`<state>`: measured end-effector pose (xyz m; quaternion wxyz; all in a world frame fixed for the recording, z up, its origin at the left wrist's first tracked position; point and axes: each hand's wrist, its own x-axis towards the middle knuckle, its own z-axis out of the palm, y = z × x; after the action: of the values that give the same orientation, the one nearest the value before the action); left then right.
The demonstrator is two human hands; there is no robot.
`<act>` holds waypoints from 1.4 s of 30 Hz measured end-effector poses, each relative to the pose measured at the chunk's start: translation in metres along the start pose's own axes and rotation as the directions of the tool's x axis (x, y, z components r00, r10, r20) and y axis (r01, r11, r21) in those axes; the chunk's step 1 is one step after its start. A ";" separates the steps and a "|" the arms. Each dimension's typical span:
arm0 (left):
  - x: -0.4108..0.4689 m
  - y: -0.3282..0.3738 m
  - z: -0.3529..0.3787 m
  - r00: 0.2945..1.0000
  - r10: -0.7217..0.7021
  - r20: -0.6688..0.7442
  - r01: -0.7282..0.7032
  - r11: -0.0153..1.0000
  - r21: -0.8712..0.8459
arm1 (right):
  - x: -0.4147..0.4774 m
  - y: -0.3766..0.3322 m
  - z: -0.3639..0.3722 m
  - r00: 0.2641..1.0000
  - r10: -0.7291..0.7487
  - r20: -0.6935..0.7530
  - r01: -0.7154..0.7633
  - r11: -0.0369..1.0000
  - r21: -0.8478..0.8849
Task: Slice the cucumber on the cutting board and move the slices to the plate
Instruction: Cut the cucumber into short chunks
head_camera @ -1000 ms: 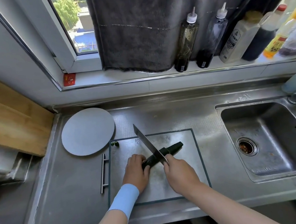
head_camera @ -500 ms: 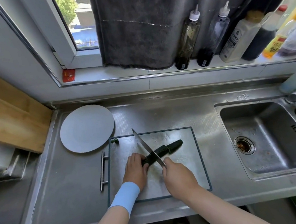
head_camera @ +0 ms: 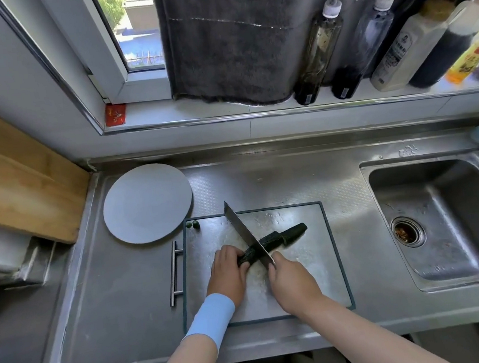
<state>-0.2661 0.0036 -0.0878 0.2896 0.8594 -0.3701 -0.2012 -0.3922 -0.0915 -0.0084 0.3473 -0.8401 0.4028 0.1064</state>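
Head view: the cucumber (head_camera: 271, 241) is laid slantwise across the middle of the cutting board (head_camera: 310, 277). Its near-left end is gripped by the left hand (head_camera: 227, 274), fingers curled over it. The knife (head_camera: 247, 235) is clasped in the right hand (head_camera: 293, 285), fingers wrapped round a handle hidden from sight. The blade is set across the cucumber just beside the left fingertips, tip aimed at the board's far edge. Two small green end pieces (head_camera: 193, 224) are seen at the board's far-left corner. The plate (head_camera: 146, 203) is parked just beside that corner.
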 end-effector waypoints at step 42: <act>-0.030 -0.006 -0.050 0.980 -0.191 0.053 0.192 0.981 -0.015 | -0.057 -0.032 0.018 0.997 -0.062 -0.041 0.058 0.994 -0.096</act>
<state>-0.2540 0.0473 -0.0504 0.2680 0.8827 -0.2909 -0.2537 -0.4039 -0.0314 0.0202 0.3010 -0.8695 0.3795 0.0966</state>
